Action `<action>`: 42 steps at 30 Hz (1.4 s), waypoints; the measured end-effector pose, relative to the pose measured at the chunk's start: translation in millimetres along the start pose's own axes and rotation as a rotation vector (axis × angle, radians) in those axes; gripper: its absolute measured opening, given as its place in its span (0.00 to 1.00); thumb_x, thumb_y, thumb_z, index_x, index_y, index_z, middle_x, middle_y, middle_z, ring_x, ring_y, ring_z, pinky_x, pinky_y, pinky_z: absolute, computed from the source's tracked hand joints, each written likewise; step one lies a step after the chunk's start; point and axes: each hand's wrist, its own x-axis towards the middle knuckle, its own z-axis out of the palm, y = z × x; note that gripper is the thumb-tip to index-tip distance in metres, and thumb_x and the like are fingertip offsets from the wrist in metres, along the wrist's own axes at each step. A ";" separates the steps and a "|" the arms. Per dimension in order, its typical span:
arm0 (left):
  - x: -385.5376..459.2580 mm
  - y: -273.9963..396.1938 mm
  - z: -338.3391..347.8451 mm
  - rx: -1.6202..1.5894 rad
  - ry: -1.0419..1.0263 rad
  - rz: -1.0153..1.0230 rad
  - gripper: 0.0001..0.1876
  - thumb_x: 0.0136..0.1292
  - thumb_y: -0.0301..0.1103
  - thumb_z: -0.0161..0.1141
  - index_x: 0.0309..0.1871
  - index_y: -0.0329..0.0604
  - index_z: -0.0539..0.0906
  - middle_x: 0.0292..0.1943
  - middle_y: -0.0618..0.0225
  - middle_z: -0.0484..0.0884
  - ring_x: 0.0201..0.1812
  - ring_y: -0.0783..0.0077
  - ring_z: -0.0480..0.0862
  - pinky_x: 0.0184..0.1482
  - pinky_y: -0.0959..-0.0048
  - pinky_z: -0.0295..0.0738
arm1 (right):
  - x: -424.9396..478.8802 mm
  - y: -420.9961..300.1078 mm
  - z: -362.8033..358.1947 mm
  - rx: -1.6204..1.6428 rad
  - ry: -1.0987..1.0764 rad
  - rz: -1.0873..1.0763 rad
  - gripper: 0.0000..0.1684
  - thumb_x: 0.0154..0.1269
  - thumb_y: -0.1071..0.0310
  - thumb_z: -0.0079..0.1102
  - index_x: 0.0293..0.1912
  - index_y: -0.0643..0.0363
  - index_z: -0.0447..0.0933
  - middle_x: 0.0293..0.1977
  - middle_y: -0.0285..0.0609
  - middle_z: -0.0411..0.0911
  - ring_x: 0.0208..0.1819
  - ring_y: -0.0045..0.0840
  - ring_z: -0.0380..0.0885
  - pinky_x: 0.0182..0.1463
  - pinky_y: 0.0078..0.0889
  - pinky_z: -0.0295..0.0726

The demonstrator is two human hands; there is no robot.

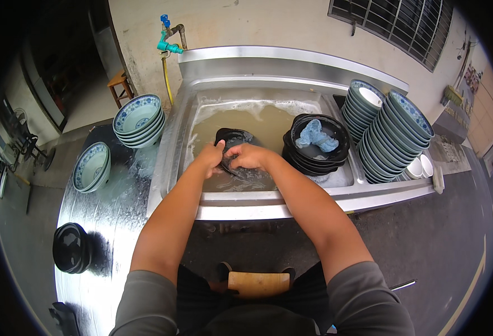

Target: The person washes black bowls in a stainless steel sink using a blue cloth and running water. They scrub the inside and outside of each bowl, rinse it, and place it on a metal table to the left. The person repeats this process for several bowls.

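Observation:
A black bowl (233,136) is tilted in the cloudy water of a stainless steel sink (212,197). My left hand (211,159) grips its rim on the left side, thumb on top. Inside the bowl, the fingers of my right hand (246,156) curl down against the wet inner wall. Whether those fingers hold a scrubber cannot be made out. To the right, a stack of black bowls (313,161) stands in the sink, and a crumpled blue cloth (317,136) lies in the top one.
Tall stacks of blue-patterned bowls (391,143) and white cups (415,169) stand on the right drainboard. The left table (116,210) bears patterned bowls (139,119) and black bowls (71,248). A teal tap (168,46) is on the wall. A wooden stool (259,284) sits below.

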 end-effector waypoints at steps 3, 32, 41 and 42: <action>14.1 -13.7 -2.4 0.346 0.194 0.377 0.25 0.82 0.47 0.52 0.72 0.41 0.73 0.61 0.45 0.84 0.58 0.43 0.86 0.56 0.49 0.81 | -10.6 2.5 -4.1 -0.548 0.049 0.114 0.17 0.57 0.64 0.71 0.48 0.51 0.89 0.50 0.46 0.88 0.53 0.39 0.86 0.56 0.41 0.83; -34.5 29.8 -15.3 -0.101 0.716 0.889 0.15 0.75 0.25 0.56 0.63 0.38 0.77 0.55 0.45 0.84 0.58 0.42 0.83 0.61 0.56 0.76 | -142.6 48.6 -147.4 -0.810 0.721 0.422 0.31 0.57 0.55 0.76 0.56 0.62 0.84 0.52 0.59 0.86 0.57 0.50 0.84 0.62 0.44 0.82; -41.4 34.3 -4.1 -0.871 0.103 0.156 0.20 0.78 0.23 0.47 0.70 0.39 0.70 0.64 0.41 0.77 0.57 0.39 0.85 0.54 0.47 0.91 | -137.5 -14.6 -164.2 -0.269 1.061 0.130 0.22 0.62 0.58 0.70 0.49 0.65 0.83 0.42 0.54 0.86 0.43 0.41 0.86 0.51 0.40 0.83; -34.4 30.9 -7.2 -0.939 0.014 0.126 0.20 0.78 0.23 0.46 0.71 0.37 0.69 0.64 0.40 0.76 0.57 0.38 0.84 0.51 0.47 0.94 | -133.4 -34.8 -156.6 -0.209 1.055 0.093 0.22 0.64 0.59 0.70 0.50 0.65 0.81 0.41 0.52 0.85 0.41 0.38 0.85 0.49 0.38 0.83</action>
